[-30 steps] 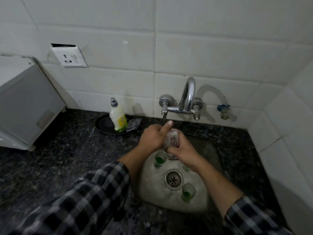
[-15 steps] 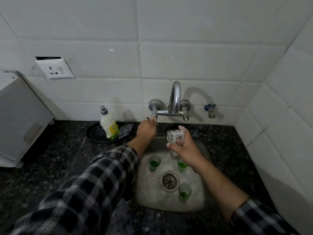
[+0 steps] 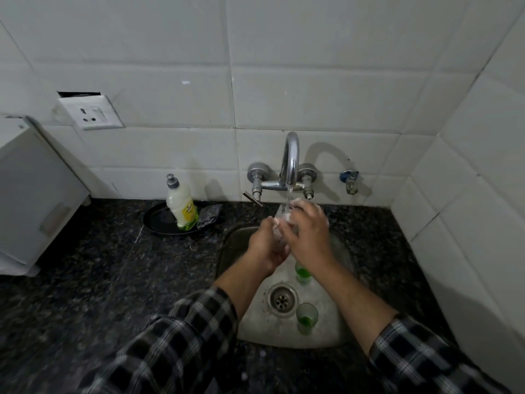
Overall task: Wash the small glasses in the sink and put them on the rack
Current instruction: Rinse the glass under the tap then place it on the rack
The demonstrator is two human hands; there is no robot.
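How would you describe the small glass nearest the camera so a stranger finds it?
Find the steel sink in the dark counter, then its round drain. Just right of the drain, nearer the camera, stands a small glass, green at the bottom. Unlike the other green glass, it is fully in view.

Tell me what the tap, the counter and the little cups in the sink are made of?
Tap: shiny metal, probably chromed; it mirrors the light.
Counter: polished stone, likely granite; black with pale speckles.
Little cups: seemingly clear glass; you see through the walls to green at the bottom.
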